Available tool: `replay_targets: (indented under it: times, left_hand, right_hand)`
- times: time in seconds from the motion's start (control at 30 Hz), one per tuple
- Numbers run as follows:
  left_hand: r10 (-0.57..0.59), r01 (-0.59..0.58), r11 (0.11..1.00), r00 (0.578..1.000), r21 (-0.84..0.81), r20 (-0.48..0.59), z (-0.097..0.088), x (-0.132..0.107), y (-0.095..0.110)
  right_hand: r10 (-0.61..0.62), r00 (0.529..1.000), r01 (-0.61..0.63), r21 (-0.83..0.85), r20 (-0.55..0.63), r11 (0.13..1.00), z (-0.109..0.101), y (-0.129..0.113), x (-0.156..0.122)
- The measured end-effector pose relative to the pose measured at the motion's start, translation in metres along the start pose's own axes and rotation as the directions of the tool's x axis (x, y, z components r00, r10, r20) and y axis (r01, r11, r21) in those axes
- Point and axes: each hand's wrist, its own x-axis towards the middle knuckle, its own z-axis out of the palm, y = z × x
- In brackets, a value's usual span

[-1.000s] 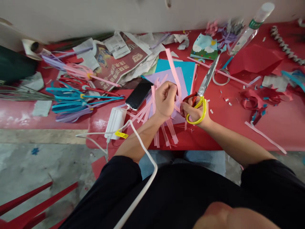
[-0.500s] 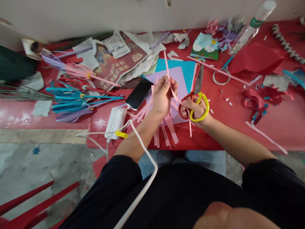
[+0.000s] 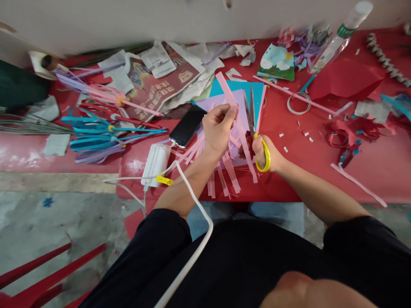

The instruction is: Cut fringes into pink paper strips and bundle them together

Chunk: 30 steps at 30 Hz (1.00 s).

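Note:
My left hand [image 3: 219, 126] pinches a long pink paper strip [image 3: 247, 147] between thumb and fingers. One end of the strip sticks up past the fingertips and the other hangs toward the table's front edge. My right hand [image 3: 263, 153] has its fingers in the yellow and red handles of a pair of scissors [image 3: 251, 113]. The blades point away from me and stand a little apart, just right of the strip. Beneath both hands lie a lilac paper sheet [image 3: 208, 102], a blue sheet [image 3: 258, 92] and several cut pink strips [image 3: 229, 173].
Left of the hands are a black phone [image 3: 189, 126] and a white power bank [image 3: 156, 164] with a white cable [image 3: 195, 199]. Looped paper pieces [image 3: 93, 137] lie farther left. At the back are newspaper [image 3: 163, 90] and a plastic bottle [image 3: 335, 45]; a tape roll [image 3: 298, 103] sits to the right.
The scissors have turned upright, and their blades have parted. My right hand has let go of the strip, which now hangs flat and straighter from my left hand.

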Motion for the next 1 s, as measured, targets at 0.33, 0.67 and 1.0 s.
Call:
replay_targets:
  times: [0.33,0.67,1.0]
  left_hand:
    - [0.036,-0.039,0.994,0.999,0.103,0.027,0.001,-0.004,0.010]
    - [0.138,-0.156,0.967,0.985,0.199,0.103,0.001,-0.010,0.014]
    - [0.171,-0.208,0.957,0.967,0.200,0.186,0.001,-0.014,0.016]
  right_hand:
    - [-0.029,0.999,0.026,-0.105,-0.030,0.994,0.002,0.007,-0.002]
    - [-0.080,0.996,0.067,-0.255,-0.041,0.965,0.000,-0.009,-0.002]
    - [-0.087,0.995,0.073,-0.250,-0.046,0.965,0.001,-0.006,-0.001]
